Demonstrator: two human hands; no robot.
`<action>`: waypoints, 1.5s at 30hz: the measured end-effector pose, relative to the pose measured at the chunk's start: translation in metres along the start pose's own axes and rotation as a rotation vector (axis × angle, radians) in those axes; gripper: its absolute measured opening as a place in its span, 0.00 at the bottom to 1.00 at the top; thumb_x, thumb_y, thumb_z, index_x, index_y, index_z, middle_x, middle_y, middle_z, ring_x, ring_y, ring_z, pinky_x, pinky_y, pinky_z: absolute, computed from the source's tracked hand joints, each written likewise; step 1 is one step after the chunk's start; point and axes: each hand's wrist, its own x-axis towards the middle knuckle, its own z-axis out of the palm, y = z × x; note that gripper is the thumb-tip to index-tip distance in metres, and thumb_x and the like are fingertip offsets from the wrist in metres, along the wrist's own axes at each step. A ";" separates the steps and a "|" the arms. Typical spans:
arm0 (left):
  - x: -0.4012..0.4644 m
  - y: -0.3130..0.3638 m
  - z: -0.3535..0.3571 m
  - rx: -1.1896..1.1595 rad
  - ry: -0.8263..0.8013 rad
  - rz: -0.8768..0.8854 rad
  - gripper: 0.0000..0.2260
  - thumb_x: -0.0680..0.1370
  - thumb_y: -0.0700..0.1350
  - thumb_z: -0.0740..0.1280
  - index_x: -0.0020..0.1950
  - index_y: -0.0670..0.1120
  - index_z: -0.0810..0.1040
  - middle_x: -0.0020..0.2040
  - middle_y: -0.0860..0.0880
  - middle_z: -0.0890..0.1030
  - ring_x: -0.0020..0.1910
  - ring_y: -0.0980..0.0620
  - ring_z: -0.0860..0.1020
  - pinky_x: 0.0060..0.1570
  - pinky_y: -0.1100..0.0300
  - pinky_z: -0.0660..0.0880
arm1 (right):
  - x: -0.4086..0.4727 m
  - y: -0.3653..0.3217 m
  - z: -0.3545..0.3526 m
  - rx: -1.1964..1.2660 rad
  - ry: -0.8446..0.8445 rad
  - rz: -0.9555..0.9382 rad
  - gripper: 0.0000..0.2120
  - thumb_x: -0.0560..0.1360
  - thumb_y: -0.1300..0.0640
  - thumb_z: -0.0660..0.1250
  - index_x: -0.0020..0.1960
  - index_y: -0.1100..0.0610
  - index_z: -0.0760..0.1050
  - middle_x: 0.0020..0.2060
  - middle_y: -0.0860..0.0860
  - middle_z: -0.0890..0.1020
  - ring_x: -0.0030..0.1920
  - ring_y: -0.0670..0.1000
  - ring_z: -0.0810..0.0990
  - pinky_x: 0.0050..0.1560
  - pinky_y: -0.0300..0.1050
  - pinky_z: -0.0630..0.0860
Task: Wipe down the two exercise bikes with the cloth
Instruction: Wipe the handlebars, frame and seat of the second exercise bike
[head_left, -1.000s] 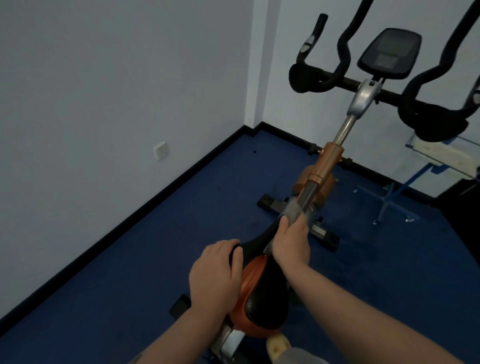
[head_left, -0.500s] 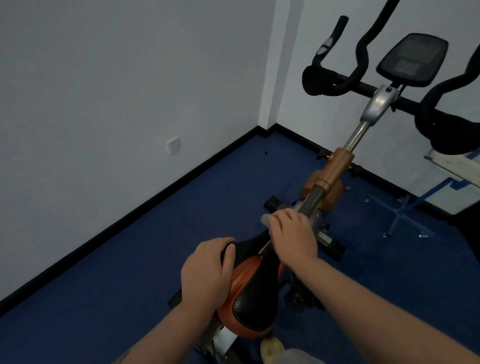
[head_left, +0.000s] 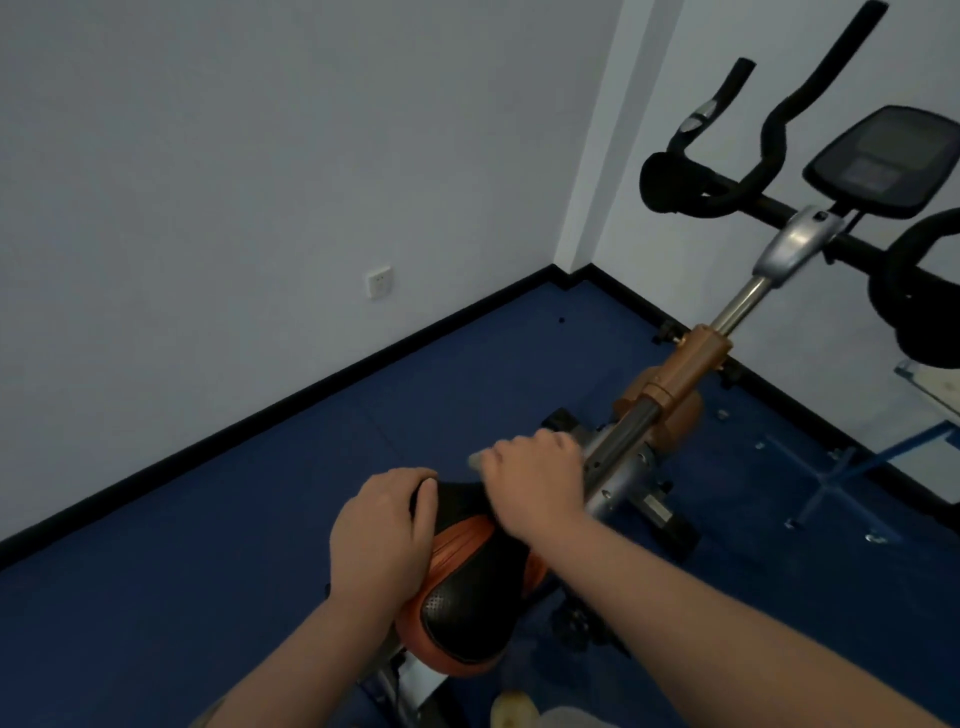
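Observation:
One exercise bike stands in front of me, with an orange and black saddle (head_left: 467, 597), a grey and orange frame tube (head_left: 670, 384), black handlebars (head_left: 717, 192) and a console (head_left: 878, 161). My left hand (head_left: 382, 535) grips the saddle's left side near its nose. My right hand (head_left: 535, 480) is curled over the saddle nose at the foot of the frame tube, and a pale cloth (head_left: 475, 460) peeks out at its fingertips. A second bike is not in view.
Blue floor runs to white walls with a black skirting board and a wall socket (head_left: 378, 283). The bike's base and feet (head_left: 649, 504) spread to the right. A glass table on a blue stand (head_left: 852, 467) sits at the far right. My shoe (head_left: 511, 709) shows below.
My right hand has slid with the cloth down the frame tube and leftward onto the saddle nose. My left hand has stayed on the saddle. The view has swung left.

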 end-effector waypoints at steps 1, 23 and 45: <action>-0.002 0.001 0.002 -0.023 0.010 -0.049 0.11 0.81 0.51 0.57 0.53 0.54 0.79 0.49 0.59 0.79 0.48 0.60 0.75 0.43 0.61 0.70 | -0.009 -0.013 0.003 0.055 0.008 -0.037 0.16 0.80 0.50 0.52 0.50 0.48 0.78 0.44 0.48 0.82 0.47 0.56 0.78 0.54 0.53 0.69; -0.041 0.040 0.015 -0.071 0.155 -0.459 0.22 0.83 0.50 0.50 0.77 0.48 0.59 0.76 0.51 0.60 0.74 0.52 0.59 0.69 0.59 0.59 | 0.016 0.065 0.003 0.216 -0.151 -0.469 0.11 0.81 0.45 0.53 0.50 0.48 0.72 0.46 0.50 0.82 0.48 0.57 0.79 0.44 0.52 0.72; -0.088 0.048 0.024 -0.339 0.162 -0.566 0.40 0.78 0.60 0.60 0.77 0.55 0.35 0.79 0.54 0.49 0.76 0.55 0.55 0.73 0.55 0.58 | 0.045 -0.056 0.000 0.377 -0.562 -0.589 0.18 0.79 0.42 0.48 0.50 0.45 0.75 0.55 0.49 0.80 0.56 0.53 0.76 0.54 0.52 0.72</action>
